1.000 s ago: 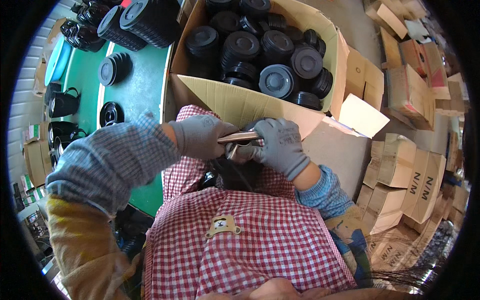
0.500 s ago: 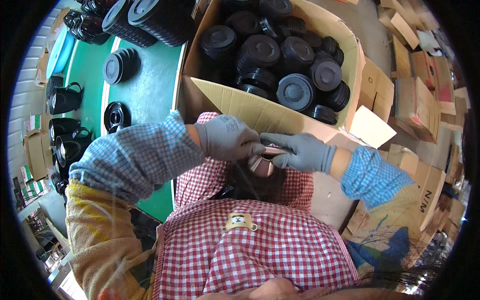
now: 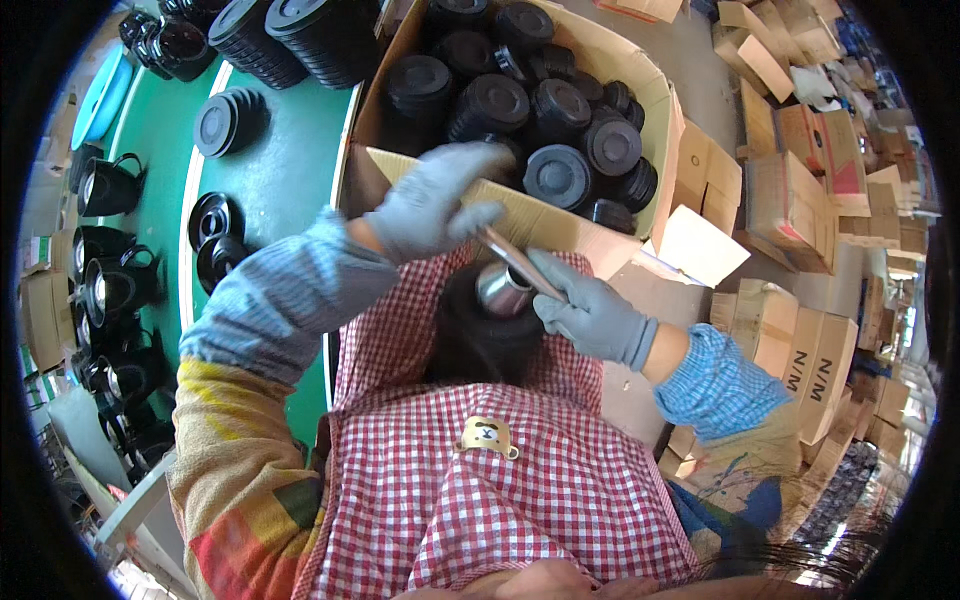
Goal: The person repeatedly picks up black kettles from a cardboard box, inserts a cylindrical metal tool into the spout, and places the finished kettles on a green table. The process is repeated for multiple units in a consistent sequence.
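My left hand (image 3: 430,200), in a grey glove, is raised by the carton's near edge, fingers and thumb apart; its fingertips are blurred. Its thumb is close to the upper end of a slim, brownish metallic piece (image 3: 520,262); I cannot tell whether they touch. My right hand (image 3: 605,318), gloved too, grips the lower end of that piece, which slants down to the right. Below it a shiny metal cylinder-like part (image 3: 503,290) shows. Beneath, between my knees, is a dark rounded thing (image 3: 475,345), its kind unclear.
An open carton (image 3: 400,170) holding several stacks of black lids (image 3: 558,177) stands ahead. On the green table (image 3: 285,160) at left are stacked lids (image 3: 228,122), loose black round parts (image 3: 215,222) and black mugs (image 3: 108,185). More cartons (image 3: 795,210) lie at right.
My left hand has come away from my right hand, up toward the carton, and its fingers have spread. The slim piece now slants more steeply, and the view has shifted slightly.
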Demonstrator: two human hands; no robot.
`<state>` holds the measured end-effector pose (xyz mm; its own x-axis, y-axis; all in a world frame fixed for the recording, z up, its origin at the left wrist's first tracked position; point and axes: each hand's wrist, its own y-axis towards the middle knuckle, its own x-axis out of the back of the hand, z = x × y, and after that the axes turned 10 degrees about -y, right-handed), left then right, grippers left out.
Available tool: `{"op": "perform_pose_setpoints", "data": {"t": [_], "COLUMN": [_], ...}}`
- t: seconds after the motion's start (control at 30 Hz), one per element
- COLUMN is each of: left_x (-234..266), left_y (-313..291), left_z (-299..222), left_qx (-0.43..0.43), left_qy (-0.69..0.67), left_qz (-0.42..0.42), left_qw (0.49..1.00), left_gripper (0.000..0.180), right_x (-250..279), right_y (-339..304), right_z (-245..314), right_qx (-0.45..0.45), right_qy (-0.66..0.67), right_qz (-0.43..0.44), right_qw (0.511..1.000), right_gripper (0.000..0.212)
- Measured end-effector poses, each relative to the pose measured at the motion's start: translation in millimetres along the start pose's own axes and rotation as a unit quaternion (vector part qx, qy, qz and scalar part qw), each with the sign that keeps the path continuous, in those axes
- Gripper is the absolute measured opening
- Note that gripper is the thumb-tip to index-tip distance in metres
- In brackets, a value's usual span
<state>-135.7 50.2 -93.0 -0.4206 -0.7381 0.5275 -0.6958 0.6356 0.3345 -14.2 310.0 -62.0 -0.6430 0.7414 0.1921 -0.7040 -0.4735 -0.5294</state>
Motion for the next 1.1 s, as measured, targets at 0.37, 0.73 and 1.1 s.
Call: {"op": "perform_pose_setpoints", "data": {"t": [0.37, 0.73, 1.1], "left_x": [31.5, -78.0, -76.2], "left_y": [-77.3, -118.4, -125.0], "left_z": [-71.1, -98.9, -70.3], "left_qx": [0.025, -0.067, -0.062], "left_qy": [0.033, 0.07, -0.041], "left_qz": [0.083, 0.094, -0.022], "left_qw": [0.996, 0.991, 0.997], "left_gripper": [0.058, 0.051, 0.064], "right_x": [18.1, -1.3, -149.1], "right_y": [-17.4, 67.6, 298.3], "right_z": [2.6, 6.8, 112.3], "right_qx": [0.095, 0.246, 0.299], "right_qy": [0.037, -0.19, -0.515], "right_qz": [-0.163, -0.236, 0.001], "right_qw": [0.981, 0.921, 0.803], "right_gripper": [0.059, 0.063, 0.052]}}
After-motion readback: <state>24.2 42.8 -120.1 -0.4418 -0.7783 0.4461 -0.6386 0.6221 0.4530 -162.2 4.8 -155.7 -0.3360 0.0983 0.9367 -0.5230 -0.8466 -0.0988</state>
